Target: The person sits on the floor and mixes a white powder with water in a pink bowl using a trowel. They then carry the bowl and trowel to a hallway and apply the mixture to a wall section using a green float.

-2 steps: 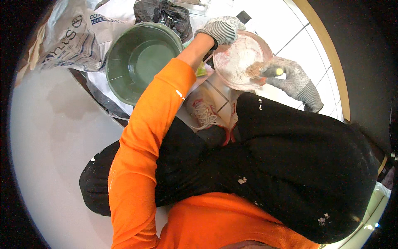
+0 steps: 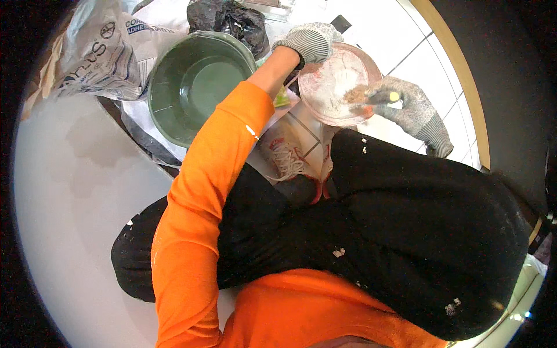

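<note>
Left hand (image 2: 312,42), gloved, is resting at the far rim of a pinkish bucket (image 2: 372,65), its closure unclear; the right hand (image 2: 411,108) is gripping a brush (image 2: 355,94) over the bucket's right side. Leftward, a green tub (image 2: 217,87) is standing.

Print shows on the bags at the upper left. The crumpled, whitish plastic bag (image 2: 96,61) bears large dark letters running slantwise upward, a round dark sign (image 2: 108,30) with a symbol inside, and smaller lines too creased to read. The white sack (image 2: 165,39) beside it carries bold dark-blue capitals in two lines, partly cut off, and a small panel (image 2: 146,69) of illegibly fine print.
</note>
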